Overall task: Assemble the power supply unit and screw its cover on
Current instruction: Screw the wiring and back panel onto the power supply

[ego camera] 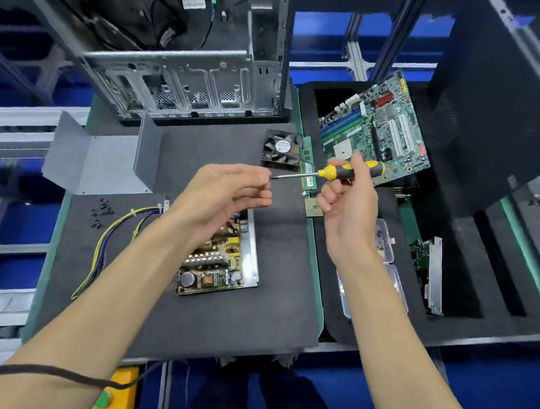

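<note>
We hold a yellow-handled screwdriver (325,173) in our right hand (349,197), while our left hand (228,191) pinches at its tip. Both hover above the open power supply (226,255). Left of the power supply lie its wires (112,241) and loose screws (102,213); beyond them the grey cover (105,157); behind it a fan (282,149).

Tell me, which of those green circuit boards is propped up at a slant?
The big one at the back right, past the screwdriver, leans tilted. The open power supply's board lies flat; the small one far right stands on edge.
</note>
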